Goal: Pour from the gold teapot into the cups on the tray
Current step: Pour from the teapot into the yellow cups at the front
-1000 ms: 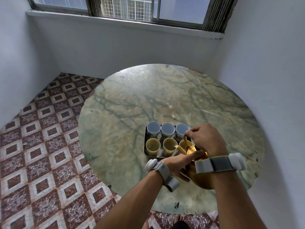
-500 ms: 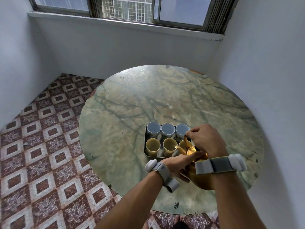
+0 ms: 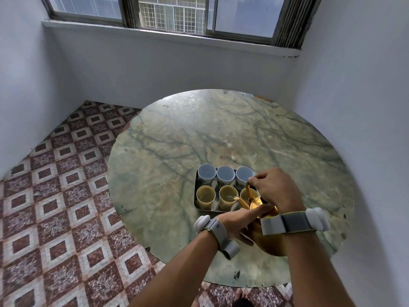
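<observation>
The gold teapot [image 3: 269,240] is tilted over the near right corner of the metal tray [image 3: 195,197]. My right hand [image 3: 275,188] grips its arched handle from above. My left hand [image 3: 241,220] presses a finger on the teapot's lid. The spout [image 3: 240,200] points left at the middle yellow cup [image 3: 228,196] of the near row. A left yellow cup [image 3: 205,196] and a right yellow cup [image 3: 246,193], partly hidden by the teapot, flank it. Three white cups [image 3: 225,175] stand in the far row.
The tray sits near the front of a round green marble table [image 3: 199,134]. White walls close in behind and on the right. Patterned floor tiles [image 3: 55,196] lie to the left. A window [image 3: 172,14] runs along the back wall.
The hands and teapot hold almost the same pose; the spout has dipped slightly lower toward the middle yellow cup.
</observation>
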`<action>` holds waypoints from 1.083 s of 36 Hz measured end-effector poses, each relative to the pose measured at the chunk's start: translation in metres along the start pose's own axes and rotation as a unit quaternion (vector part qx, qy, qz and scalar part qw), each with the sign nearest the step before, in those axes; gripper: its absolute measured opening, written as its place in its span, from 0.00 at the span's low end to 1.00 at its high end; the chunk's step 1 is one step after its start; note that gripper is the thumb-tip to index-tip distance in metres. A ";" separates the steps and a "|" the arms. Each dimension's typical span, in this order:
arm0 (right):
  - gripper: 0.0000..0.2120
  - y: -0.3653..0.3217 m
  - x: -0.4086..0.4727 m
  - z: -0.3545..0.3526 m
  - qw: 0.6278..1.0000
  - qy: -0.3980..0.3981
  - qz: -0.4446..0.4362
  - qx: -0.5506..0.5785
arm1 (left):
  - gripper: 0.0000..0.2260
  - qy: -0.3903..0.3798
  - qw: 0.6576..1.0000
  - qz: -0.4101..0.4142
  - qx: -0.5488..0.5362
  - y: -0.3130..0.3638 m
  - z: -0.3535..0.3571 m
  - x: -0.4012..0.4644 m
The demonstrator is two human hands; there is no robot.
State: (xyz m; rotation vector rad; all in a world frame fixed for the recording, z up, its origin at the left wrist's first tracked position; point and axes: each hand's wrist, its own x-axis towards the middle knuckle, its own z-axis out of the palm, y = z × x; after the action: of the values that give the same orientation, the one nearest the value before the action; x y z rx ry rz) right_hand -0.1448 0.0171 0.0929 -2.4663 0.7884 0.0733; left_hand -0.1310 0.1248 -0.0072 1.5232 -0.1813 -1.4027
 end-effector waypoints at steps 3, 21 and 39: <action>0.13 0.001 -0.001 -0.001 1.000 0.002 -0.003 0.007 | 0.71 0.006 1.000 0.005 0.009 0.001 0.000 -0.002; 0.11 0.012 -0.014 -0.036 0.981 0.141 0.002 0.134 | 0.70 0.119 0.986 0.016 0.111 0.044 0.008 -0.017; 0.11 0.035 -0.003 -0.030 0.990 0.136 0.028 0.030 | 0.82 0.066 0.995 0.041 0.062 0.026 0.036 0.025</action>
State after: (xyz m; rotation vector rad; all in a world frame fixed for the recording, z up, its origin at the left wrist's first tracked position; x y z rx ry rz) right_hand -0.1698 -0.0203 0.1017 -2.4262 0.9588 -0.2697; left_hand -0.1396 0.0759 0.0024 1.6856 -0.2506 -1.2402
